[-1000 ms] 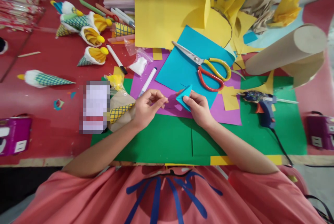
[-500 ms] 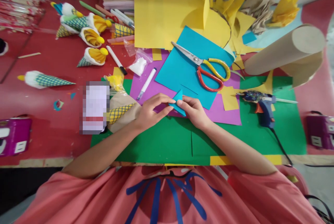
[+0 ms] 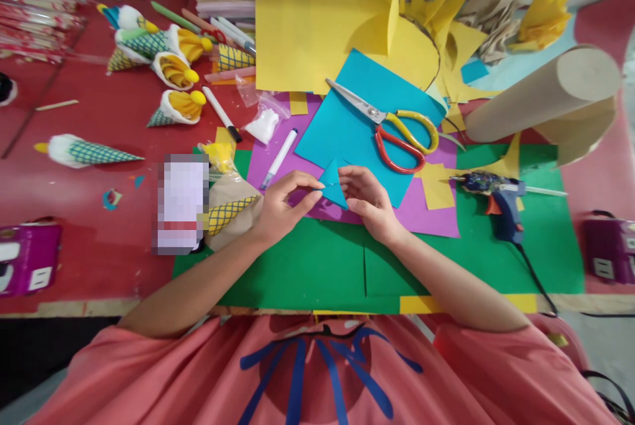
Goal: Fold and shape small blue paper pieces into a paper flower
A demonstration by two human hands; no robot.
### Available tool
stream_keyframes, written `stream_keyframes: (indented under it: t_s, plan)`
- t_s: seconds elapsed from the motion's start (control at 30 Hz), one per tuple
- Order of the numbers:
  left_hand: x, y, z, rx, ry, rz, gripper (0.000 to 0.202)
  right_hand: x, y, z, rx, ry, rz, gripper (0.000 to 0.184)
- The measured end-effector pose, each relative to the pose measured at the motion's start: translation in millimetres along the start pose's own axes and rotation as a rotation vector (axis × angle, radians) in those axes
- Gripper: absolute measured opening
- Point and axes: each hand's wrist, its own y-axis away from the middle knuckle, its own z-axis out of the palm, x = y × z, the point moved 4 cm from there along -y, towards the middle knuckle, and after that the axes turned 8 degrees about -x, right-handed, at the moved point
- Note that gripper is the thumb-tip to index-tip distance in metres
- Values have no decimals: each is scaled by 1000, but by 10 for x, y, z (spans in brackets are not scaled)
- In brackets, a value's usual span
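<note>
A small blue paper triangle [image 3: 332, 186] is held between both hands above the purple sheet [image 3: 426, 210]. My left hand [image 3: 282, 203] pinches its left corner with thumb and fingertips. My right hand [image 3: 370, 200] grips its right side, fingers curled behind it. Just beyond lies the large blue sheet [image 3: 347, 127], and on it rest scissors [image 3: 397, 127] with yellow and red handles. A green sheet [image 3: 307, 266] lies under my forearms.
A blue glue gun [image 3: 496, 197] lies right of the hands, its cord trailing to the table edge. A white marker [image 3: 280, 157], yellow paper [image 3: 307, 35], a cardboard tube [image 3: 546, 94] and several paper cones [image 3: 173, 68] fill the back and left. Purple boxes [image 3: 27, 260] sit at both sides.
My left hand has come over and taken hold of the blue triangle, which was in my right hand alone. The piece has shifted left and turned between the fingers.
</note>
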Motion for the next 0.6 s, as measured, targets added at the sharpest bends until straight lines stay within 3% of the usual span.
stream_keyframes:
  t_s: [0.6]
  plan:
    - [11,-5,0,18,1,-18,10,-26,9,17,-16,61,-25,51]
